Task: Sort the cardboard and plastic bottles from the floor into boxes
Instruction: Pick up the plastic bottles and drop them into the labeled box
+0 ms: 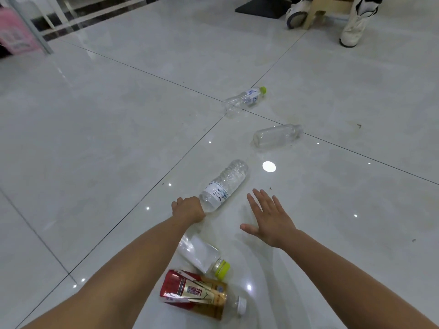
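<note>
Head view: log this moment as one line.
left hand: gripping crinkled bottle neck | right hand: open, empty | bottles on floor: five

Five plastic bottles lie on side: crinkled clear point(224, 185), green-capped point(244, 98), unlabelled point(276, 135), yellow-capped point(202, 254), red-gold labelled point(199, 294).

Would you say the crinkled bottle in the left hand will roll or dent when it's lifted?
The crinkled bottle looks empty and thin-walled, so probably light and easily dented. It lies on its side on glossy tile, so it may roll if released. The left hand grips its neck end.
</note>
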Action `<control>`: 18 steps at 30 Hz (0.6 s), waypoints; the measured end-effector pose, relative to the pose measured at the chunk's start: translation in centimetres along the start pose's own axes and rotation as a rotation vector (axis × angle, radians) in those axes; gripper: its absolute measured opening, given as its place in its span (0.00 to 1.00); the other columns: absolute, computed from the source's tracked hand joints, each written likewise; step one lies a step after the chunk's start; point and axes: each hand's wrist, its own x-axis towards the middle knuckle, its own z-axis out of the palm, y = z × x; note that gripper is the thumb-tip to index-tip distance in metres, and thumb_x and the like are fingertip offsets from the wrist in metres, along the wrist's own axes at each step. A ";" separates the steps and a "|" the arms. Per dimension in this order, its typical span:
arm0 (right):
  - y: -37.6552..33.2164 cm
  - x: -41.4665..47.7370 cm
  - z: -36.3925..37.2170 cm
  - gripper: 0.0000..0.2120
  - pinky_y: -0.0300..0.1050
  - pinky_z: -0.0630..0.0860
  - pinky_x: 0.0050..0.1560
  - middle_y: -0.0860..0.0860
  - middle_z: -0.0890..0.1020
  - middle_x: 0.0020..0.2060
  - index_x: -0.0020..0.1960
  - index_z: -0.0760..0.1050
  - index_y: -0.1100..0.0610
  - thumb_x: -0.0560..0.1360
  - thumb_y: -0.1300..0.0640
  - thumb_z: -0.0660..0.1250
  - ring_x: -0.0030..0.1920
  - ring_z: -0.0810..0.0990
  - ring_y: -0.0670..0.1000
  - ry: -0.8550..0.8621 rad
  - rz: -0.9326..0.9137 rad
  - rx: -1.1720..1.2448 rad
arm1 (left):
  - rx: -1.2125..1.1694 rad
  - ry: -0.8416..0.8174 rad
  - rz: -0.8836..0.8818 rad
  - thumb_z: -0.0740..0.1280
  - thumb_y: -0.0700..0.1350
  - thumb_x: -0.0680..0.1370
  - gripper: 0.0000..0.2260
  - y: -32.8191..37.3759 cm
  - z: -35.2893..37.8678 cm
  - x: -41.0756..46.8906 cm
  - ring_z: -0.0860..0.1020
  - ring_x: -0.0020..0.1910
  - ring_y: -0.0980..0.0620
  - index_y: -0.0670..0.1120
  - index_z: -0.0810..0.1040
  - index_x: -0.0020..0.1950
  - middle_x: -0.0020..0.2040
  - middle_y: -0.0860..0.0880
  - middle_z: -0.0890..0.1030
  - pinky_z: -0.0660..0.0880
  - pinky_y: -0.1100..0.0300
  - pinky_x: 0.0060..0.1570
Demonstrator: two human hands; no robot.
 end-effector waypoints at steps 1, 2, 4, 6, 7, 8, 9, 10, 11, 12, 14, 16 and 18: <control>-0.6 -0.2 0.1 0.68 0.51 0.35 0.75 0.52 0.36 0.77 0.78 0.35 0.55 0.43 0.26 0.11 0.77 0.34 0.52 -0.006 -0.015 -0.001 | 0.011 0.000 0.003 0.63 0.51 0.78 0.18 -0.7 -0.3 -0.4 0.66 0.69 0.45 0.45 0.70 0.65 0.65 0.45 0.74 0.61 0.55 0.65; -1.3 -0.4 0.3 0.68 0.51 0.35 0.75 0.52 0.36 0.77 0.78 0.35 0.55 0.43 0.25 0.11 0.77 0.34 0.52 -0.010 -0.030 -0.001 | 0.019 0.003 0.007 0.63 0.52 0.78 0.19 -1.4 -0.6 -0.8 0.66 0.69 0.45 0.44 0.70 0.65 0.65 0.45 0.74 0.61 0.55 0.65; -2.8 -0.7 0.7 0.68 0.51 0.34 0.74 0.52 0.36 0.77 0.77 0.35 0.55 0.43 0.25 0.13 0.77 0.34 0.52 -0.024 -0.070 0.002 | 0.033 0.012 0.012 0.63 0.54 0.78 0.20 -2.8 -1.5 -1.8 0.66 0.68 0.44 0.44 0.71 0.65 0.64 0.45 0.74 0.61 0.54 0.66; -4.5 -1.1 1.4 0.68 0.51 0.34 0.74 0.53 0.36 0.77 0.77 0.35 0.56 0.44 0.23 0.15 0.77 0.34 0.52 -0.054 -0.132 -0.004 | 0.052 0.032 0.015 0.64 0.55 0.78 0.20 -4.2 -2.1 -2.7 0.66 0.68 0.44 0.43 0.71 0.65 0.64 0.45 0.74 0.60 0.53 0.66; -5.5 -1.4 1.6 0.67 0.51 0.34 0.74 0.53 0.36 0.77 0.77 0.35 0.56 0.45 0.22 0.18 0.77 0.35 0.52 -0.076 -0.164 -0.008 | 0.059 0.049 0.015 0.64 0.54 0.78 0.19 -4.9 -2.4 -3.0 0.66 0.68 0.44 0.44 0.71 0.64 0.64 0.45 0.74 0.60 0.53 0.66; -6.4 -1.7 1.9 0.65 0.51 0.34 0.74 0.53 0.37 0.77 0.78 0.35 0.56 0.48 0.22 0.22 0.77 0.35 0.52 -0.104 -0.190 -0.010 | 0.065 0.065 0.014 0.63 0.52 0.78 0.18 -5.7 -2.5 -3.3 0.66 0.68 0.44 0.44 0.72 0.64 0.64 0.45 0.75 0.60 0.54 0.66; -7.3 -2.1 2.2 0.61 0.51 0.34 0.74 0.53 0.39 0.77 0.78 0.35 0.56 0.53 0.21 0.28 0.77 0.37 0.52 -0.131 -0.210 -0.017 | 0.071 0.073 0.010 0.63 0.51 0.78 0.17 -6.4 -2.6 -3.6 0.66 0.68 0.44 0.44 0.72 0.63 0.64 0.45 0.75 0.60 0.54 0.66; -8.0 -2.4 2.5 0.57 0.51 0.35 0.75 0.53 0.41 0.78 0.78 0.36 0.56 0.60 0.21 0.37 0.78 0.39 0.52 -0.148 -0.225 -0.030 | 0.079 0.076 0.005 0.63 0.51 0.78 0.16 -7.1 -2.8 -3.9 0.66 0.68 0.44 0.44 0.72 0.63 0.64 0.45 0.75 0.60 0.53 0.66; -8.6 -2.8 2.7 0.52 0.52 0.37 0.76 0.53 0.44 0.78 0.78 0.38 0.56 0.68 0.24 0.48 0.78 0.42 0.53 -0.165 -0.229 -0.043 | 0.083 0.075 -0.002 0.63 0.51 0.78 0.16 -7.7 -2.8 -4.2 0.66 0.69 0.44 0.44 0.72 0.63 0.64 0.45 0.75 0.60 0.53 0.67; -9.1 -3.0 2.9 0.48 0.52 0.40 0.77 0.54 0.48 0.78 0.78 0.40 0.56 0.72 0.30 0.56 0.78 0.46 0.53 -0.180 -0.225 -0.052 | 0.084 0.075 -0.008 0.63 0.51 0.79 0.16 -8.2 -2.9 -4.4 0.65 0.69 0.44 0.44 0.72 0.63 0.65 0.45 0.74 0.59 0.53 0.67; -9.6 -3.2 3.2 0.45 0.51 0.46 0.77 0.55 0.55 0.76 0.78 0.43 0.56 0.74 0.37 0.62 0.76 0.53 0.55 -0.175 -0.198 -0.054 | 0.081 0.063 -0.019 0.62 0.52 0.79 0.17 -9.1 -3.0 -4.9 0.64 0.70 0.44 0.44 0.72 0.64 0.66 0.45 0.74 0.59 0.53 0.67; -9.7 -3.1 3.1 0.43 0.50 0.56 0.74 0.56 0.63 0.72 0.78 0.47 0.57 0.74 0.42 0.65 0.72 0.62 0.56 -0.143 -0.162 -0.062 | 0.071 0.037 -0.029 0.62 0.51 0.79 0.17 -9.7 -2.8 -5.4 0.64 0.70 0.44 0.44 0.71 0.64 0.65 0.45 0.74 0.60 0.53 0.67; -9.9 -3.0 3.1 0.40 0.49 0.65 0.67 0.56 0.69 0.67 0.76 0.51 0.58 0.74 0.44 0.67 0.67 0.69 0.56 -0.131 -0.115 -0.063 | 0.016 0.000 -0.046 0.62 0.50 0.79 0.16 -9.9 -2.8 -5.9 0.67 0.68 0.44 0.44 0.72 0.63 0.63 0.45 0.75 0.64 0.54 0.65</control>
